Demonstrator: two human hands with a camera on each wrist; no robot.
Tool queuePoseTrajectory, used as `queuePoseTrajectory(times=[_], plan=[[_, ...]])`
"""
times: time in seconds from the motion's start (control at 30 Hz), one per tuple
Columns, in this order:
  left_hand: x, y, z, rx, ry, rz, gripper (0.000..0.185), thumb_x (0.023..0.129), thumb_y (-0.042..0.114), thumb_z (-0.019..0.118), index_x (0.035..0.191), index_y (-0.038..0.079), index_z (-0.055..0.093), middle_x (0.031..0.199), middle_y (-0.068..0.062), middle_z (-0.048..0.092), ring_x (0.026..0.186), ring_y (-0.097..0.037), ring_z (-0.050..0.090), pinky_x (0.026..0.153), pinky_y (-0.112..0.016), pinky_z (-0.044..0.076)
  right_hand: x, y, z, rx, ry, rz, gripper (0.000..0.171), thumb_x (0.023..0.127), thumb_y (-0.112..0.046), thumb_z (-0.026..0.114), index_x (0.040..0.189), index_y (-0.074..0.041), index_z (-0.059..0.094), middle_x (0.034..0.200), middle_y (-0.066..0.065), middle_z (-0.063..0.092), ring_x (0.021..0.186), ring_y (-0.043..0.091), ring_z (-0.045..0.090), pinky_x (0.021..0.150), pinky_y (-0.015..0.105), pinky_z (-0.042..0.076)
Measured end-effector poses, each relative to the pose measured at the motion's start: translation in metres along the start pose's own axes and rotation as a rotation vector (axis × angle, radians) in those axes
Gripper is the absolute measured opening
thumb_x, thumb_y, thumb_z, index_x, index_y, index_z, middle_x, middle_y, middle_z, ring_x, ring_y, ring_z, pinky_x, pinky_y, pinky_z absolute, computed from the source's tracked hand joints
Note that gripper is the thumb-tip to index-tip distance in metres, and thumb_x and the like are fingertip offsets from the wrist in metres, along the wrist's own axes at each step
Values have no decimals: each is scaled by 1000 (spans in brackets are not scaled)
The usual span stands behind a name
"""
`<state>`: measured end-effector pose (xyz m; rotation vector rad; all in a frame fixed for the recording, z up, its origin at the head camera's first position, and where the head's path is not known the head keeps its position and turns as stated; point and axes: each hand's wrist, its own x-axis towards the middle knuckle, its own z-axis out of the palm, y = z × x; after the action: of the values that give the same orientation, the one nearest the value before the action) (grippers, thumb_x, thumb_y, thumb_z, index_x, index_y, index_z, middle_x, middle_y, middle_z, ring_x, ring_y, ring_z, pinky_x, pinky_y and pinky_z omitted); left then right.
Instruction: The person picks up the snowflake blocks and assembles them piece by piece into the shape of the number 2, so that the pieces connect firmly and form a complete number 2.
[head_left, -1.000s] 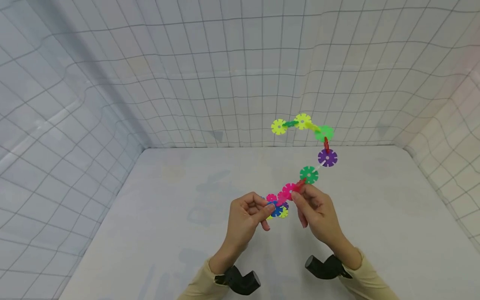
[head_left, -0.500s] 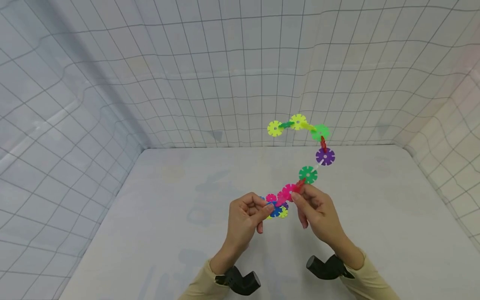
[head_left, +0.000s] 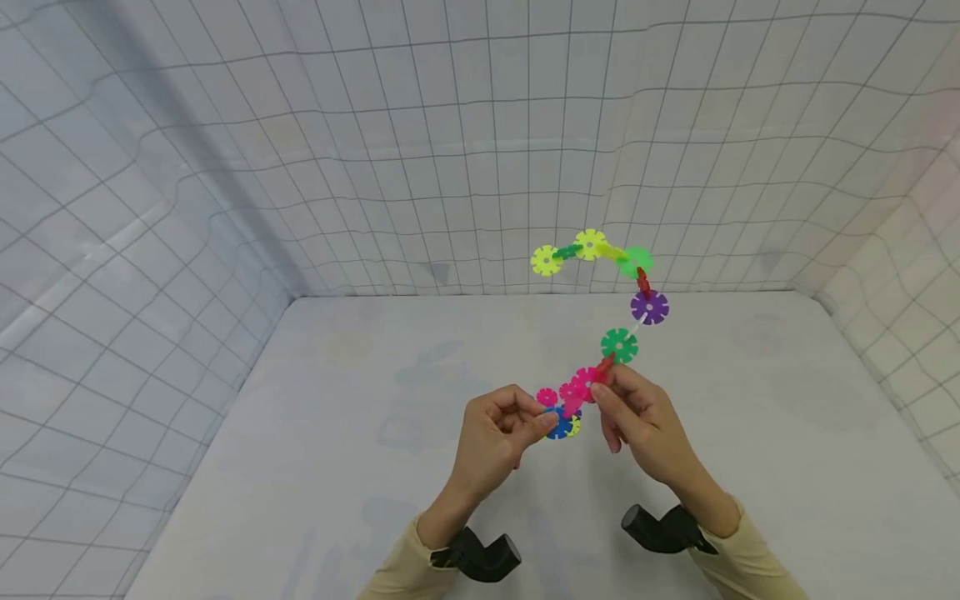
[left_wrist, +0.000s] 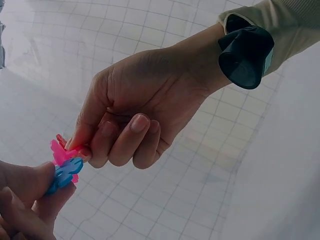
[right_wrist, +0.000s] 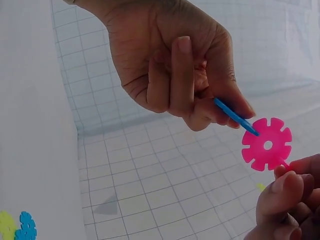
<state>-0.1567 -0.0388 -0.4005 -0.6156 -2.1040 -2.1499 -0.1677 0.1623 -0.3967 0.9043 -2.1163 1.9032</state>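
Left hand [head_left: 491,437] has its grip closed on a blue, round, notched plastic disc [head_left: 560,428]. Right hand [head_left: 651,429], just right of blue disc, pinches a multicoloured plastic chain of notched discs [head_left: 624,353] near its pink and red links. Chain's lower pink disc [right_wrist: 257,151] touches blue disc's edge; can't tell how far slotted. Chain curves up and away from blue disc, past green and purple to yellow. Smaller pink disc [head_left: 547,397] just beyond blue disc. White worktop [head_left: 330,467] below blue disc, white grid-patterned sheeting [head_left: 465,125] well behind it.
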Motion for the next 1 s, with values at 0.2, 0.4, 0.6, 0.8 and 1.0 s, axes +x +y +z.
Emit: queuePoseTrajectory(times=[0.2,0.4,0.6,0.8,1.0], plan=[[-2,3,1,25,42,19,9,83,2,71,79,-2,63,54,-9,53,36,-14,37,32,-26,27,-2,2,3,2,9,-6,19,95,9,43,87,-6,51,53,1,44,40,14,44,34,29,33],[-2,3,1,18,68,-1,11,83,2,71,78,-3,63,53,-10,53,35,-13,36,31,-25,27,-2,0,7,-38,17,-21,20,94,9,45,84,-7,51,51,-1,45,39,12,44,35,26,34],[1,-1,-1,13,48,-20,11,84,3,71,79,-3,62,54,-8,54,36,-13,36,32,-25,27,-2,3,6,-43,17,-26,19,94,10,45,88,-6,52,52,0,45,40,12,45,34,27,33],[4,-7,-12,18,-41,-86,11,85,6,71,81,0,62,58,-4,56,38,-12,35,34,-23,28,2,8,6,-7,-38,13,16,96,7,43,89,-5,49,56,2,46,42,14,45,35,30,36],[8,-7,-24,38,-170,-166,13,84,8,72,84,0,62,63,-4,60,40,-16,38,39,-24,34,4,12,5,24,-81,83,14,99,1,42,87,-4,48,57,3,46,42,16,46,35,29,35]])
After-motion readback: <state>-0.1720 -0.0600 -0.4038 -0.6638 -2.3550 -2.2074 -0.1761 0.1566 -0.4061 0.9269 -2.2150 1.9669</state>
